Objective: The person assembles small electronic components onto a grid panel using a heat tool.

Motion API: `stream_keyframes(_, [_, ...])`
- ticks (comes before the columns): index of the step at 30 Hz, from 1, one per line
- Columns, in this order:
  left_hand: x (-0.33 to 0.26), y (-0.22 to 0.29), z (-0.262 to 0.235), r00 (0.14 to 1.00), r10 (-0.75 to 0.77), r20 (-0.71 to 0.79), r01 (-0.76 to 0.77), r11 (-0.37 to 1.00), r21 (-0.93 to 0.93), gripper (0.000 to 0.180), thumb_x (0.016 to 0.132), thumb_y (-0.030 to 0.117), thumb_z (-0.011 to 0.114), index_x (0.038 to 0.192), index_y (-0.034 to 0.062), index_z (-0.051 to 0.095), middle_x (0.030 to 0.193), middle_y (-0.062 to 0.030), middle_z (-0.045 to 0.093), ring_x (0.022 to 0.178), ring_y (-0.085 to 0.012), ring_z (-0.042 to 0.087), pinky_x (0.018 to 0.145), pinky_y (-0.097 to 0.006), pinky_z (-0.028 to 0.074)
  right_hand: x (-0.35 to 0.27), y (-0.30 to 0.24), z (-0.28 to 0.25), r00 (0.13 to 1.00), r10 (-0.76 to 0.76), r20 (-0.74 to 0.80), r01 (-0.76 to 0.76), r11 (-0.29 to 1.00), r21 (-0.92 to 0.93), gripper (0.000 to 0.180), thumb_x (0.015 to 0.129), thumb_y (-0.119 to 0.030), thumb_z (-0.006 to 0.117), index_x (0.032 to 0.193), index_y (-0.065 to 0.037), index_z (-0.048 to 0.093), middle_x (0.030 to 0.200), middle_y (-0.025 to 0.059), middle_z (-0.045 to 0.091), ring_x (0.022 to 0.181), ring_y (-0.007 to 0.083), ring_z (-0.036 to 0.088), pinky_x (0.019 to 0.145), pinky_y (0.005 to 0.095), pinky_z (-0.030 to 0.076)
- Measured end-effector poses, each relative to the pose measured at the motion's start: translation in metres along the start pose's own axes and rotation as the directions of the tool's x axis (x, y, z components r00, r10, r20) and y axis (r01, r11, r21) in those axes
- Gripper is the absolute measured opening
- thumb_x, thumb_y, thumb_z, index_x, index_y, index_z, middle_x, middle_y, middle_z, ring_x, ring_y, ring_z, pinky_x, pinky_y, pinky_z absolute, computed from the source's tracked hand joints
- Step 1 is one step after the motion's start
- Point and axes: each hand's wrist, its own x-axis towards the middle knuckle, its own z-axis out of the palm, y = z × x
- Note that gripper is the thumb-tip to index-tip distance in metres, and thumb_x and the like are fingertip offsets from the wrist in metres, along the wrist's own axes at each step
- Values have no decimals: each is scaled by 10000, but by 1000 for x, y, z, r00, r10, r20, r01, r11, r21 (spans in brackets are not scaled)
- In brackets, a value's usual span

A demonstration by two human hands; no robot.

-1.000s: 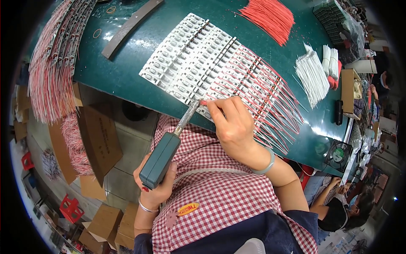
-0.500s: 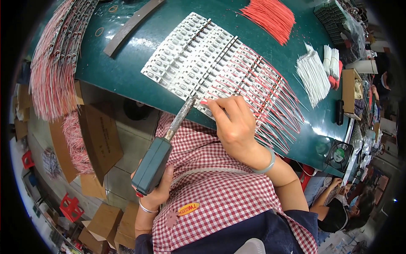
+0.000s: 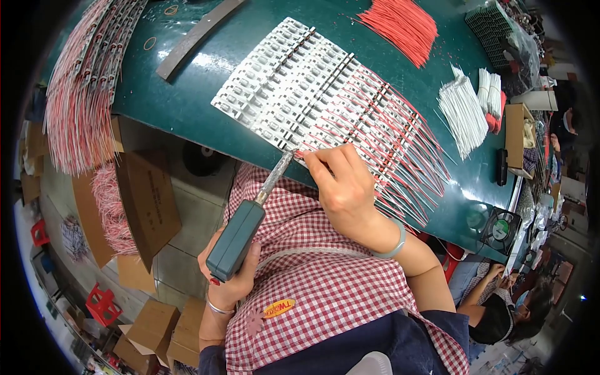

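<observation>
My left hand (image 3: 230, 282) grips a dark green soldering gun (image 3: 236, 239), its long metal barrel slanting up and right. The tip reaches the near edge of a white circuit board panel (image 3: 265, 103) with rows of small parts. Close beside that tip, my right hand (image 3: 345, 190) is closed in a pinch on a red wire (image 3: 300, 154), mostly hidden by the fingers. Whether the tip touches the wire, I cannot tell. Many red and white wires (image 3: 415, 153) fan out from the panel's right part.
On the green table (image 3: 169, 115) lie loose red wires (image 3: 400, 28), white wires (image 3: 461, 112) and a grey bar (image 3: 197, 40). Wired boards (image 3: 87, 94) hang over the left edge. A small fan (image 3: 502, 229) stands at right, near a co-worker (image 3: 500, 309). Cardboard boxes (image 3: 150, 206) stand below.
The soldering gun has shifted slightly right, its tip now lower and closer to my right fingertips. My right hand stays at nearly the same spot, still pinching.
</observation>
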Motion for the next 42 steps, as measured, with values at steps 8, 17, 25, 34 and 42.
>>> stream_keyframes(8, [0, 4, 0, 996, -88, -7, 87, 994, -64, 228, 818, 65, 795, 997, -55, 720, 931, -168, 729, 736, -264, 721, 679, -334, 568, 0, -2, 0, 1000, 2, -2, -2, 1000, -17, 267, 774, -6, 690, 1028, 77, 700, 879, 100, 598, 800, 250, 570, 635, 341, 491])
stream_keyframes(17, [-19, -8, -2, 987, -152, -60, 130, 952, -278, 416, 888, -19, 743, 1288, -51, 634, 1194, -121, 705, 766, -110, 624, 686, -254, 521, -1, -1, 1, 1000, 15, -7, -15, 1000, -12, 254, 769, -8, 694, 1012, 65, 701, 886, 98, 604, 810, 248, 576, 627, 340, 492])
stream_keyframes(25, [-11, -24, 4, 988, -104, -118, 64, 951, -303, 455, 896, -56, 696, 1336, -60, 582, 1246, -155, 685, 660, -104, 573, 554, -256, 481, 28, 37, -32, 994, 93, -65, -89, 993, 74, 282, 732, 97, 681, 987, -11, 734, 871, 105, 652, 772, 288, 612, 652, 381, 502])
stream_keyframes(34, [9, -1, 14, 938, -308, -157, 220, 882, -416, 419, 908, -34, 698, 1310, -69, 583, 1230, -159, 680, 600, -95, 541, 507, -247, 443, 98, 216, 0, 983, 11, -183, -55, 971, -234, 149, 813, -36, 730, 952, -67, 771, 944, 59, 681, 900, 276, 625, 778, 390, 550])
stream_keyframes(42, [26, -5, 13, 939, -290, -185, 184, 878, -441, 435, 921, -17, 690, 1326, -67, 540, 1276, -183, 657, 607, -93, 530, 479, -237, 421, 18, 183, -84, 931, 303, -201, -352, 891, -288, 326, 777, 40, 740, 1095, -33, 737, 1045, 93, 696, 1002, 303, 628, 855, 397, 538])
